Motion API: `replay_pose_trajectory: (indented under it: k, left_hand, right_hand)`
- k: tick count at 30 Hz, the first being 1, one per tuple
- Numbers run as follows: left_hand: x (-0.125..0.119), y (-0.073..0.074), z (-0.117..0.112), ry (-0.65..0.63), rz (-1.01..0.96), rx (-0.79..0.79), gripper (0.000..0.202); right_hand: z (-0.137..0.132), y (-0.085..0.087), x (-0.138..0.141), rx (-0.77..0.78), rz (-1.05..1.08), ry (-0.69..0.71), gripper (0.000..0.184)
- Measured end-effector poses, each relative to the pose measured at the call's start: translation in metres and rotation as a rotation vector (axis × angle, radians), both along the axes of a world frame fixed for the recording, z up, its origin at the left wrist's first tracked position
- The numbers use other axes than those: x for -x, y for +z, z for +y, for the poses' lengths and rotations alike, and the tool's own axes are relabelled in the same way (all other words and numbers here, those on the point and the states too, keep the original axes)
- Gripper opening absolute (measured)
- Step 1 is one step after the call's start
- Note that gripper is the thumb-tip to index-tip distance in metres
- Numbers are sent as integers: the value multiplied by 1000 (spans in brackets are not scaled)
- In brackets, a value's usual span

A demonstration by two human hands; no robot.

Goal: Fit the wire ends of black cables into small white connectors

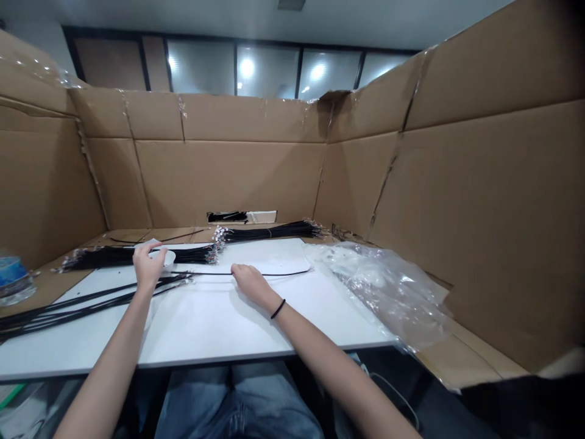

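Observation:
My right hand (250,284) is closed on a thin black cable (287,274) that runs left to right over the white board (256,335). To the left, my left hand (148,266) has its fingers bent in a pinch beside a small round white dish (169,258); what lies between the fingertips is too small to make out. Behind that hand rests a bundle of black cables (107,257) with pale ends. Several loose black cables (68,308) lie on the board's left side, their tips near the dish.
Another tied cable bundle (269,232) lies at the back. Crumpled clear plastic (388,286) covers the right side. A bottle with a blue label (13,274) lies at far left. Tall cardboard walls (228,171) enclose the back and both sides; the back one has a slot.

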State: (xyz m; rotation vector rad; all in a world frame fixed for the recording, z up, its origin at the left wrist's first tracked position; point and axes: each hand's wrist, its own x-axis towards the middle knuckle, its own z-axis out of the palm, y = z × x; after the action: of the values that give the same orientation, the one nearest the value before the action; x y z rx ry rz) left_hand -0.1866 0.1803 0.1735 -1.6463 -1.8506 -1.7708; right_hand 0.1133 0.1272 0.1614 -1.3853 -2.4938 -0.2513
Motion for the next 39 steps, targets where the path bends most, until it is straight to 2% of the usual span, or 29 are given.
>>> replay_pose_trajectory:
  k: [8,13,18,23,27,32,39]
  left_hand:
    - [-9,-3,-1,-38,-74,20,22]
    - [-6,-2,-1,-58,-131,-8,24]
    - [-13,-4,-5,-161,-118,-37,31]
    - [-24,-10,-7,-291,-32,-32,57]
    - [-25,-14,-4,-338,19,-25,69]
    - [-28,-13,-5,-302,58,-98,78]
    - [-51,-11,-16,-171,30,-283,120]
  right_hand:
    - [8,-7,-2,-80,110,46,15]
    - [13,-5,-6,-157,204,64,23]
    - [18,-7,-13,-242,326,10,23]
    - [26,-10,-18,-325,417,-10,23]
    - [30,-14,-21,-368,467,8,22]
    - [32,-16,-22,-390,501,42,21]
    - [33,-17,-20,-397,527,51,21]
